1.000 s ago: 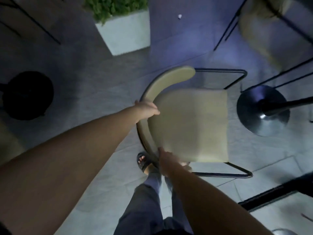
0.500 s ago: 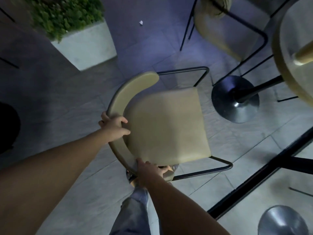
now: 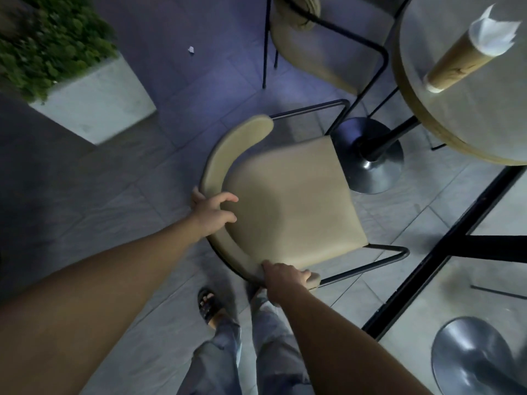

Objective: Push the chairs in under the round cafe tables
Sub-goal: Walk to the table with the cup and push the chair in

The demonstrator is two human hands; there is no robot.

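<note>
A beige chair (image 3: 288, 203) with a curved backrest and black tube frame stands on the tiled floor below me. My left hand (image 3: 212, 212) grips the left side of its backrest. My right hand (image 3: 283, 282) holds the near end of the backrest. The seat's front edge reaches the metal disc base (image 3: 370, 163) of the round cafe table (image 3: 470, 115) at the upper right. A wooden holder with white napkins (image 3: 470, 52) stands on that table. A second beige chair (image 3: 319, 52) sits beyond the table base.
A white planter with green shrubs (image 3: 85, 98) stands at the upper left. A black floor frame (image 3: 445, 246) runs diagonally at the right, with another metal table base (image 3: 479, 357) at the bottom right. My feet and trouser legs (image 3: 236, 337) are just behind the chair.
The chair has slid toward the table's base and the round tabletop has come into view at the upper right. Both hands keep their hold on the backrest.
</note>
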